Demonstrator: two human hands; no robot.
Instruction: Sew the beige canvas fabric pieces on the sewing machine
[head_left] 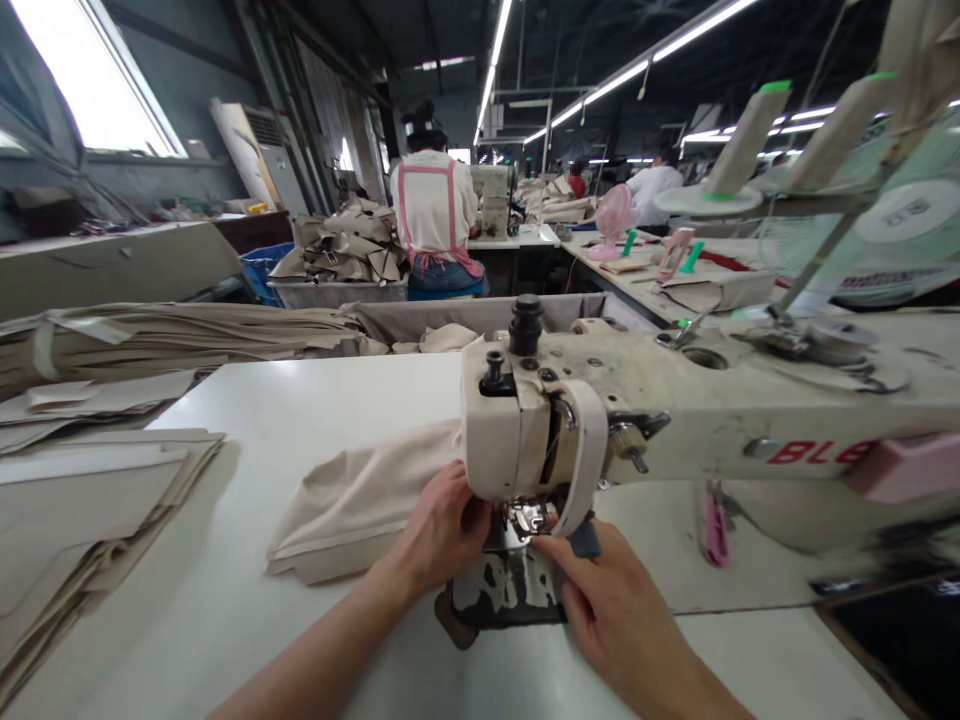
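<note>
A beige sewn fabric piece (360,500) lies on the white table, left of the needle, and runs in behind the sewing machine (495,430) head. My left hand (446,525) is closed on the near edge of this fabric, its fingertips partly hidden at the machine head. Beside the metal presser foot (527,518) is my right hand (611,590), index finger stretched toward the foot and thumb apart below it. No held thing shows in the right hand. A dark worn plate (510,590) lies under the needle area, between both hands.
Stacked beige fabric panels (82,520) cover the left side. Pink thread snips (716,525) lie under the machine arm. Thread cones (750,140) and a fan (900,220) stand at right. Behind a grey fabric-lined bin (555,315), a person (431,205) sits facing away.
</note>
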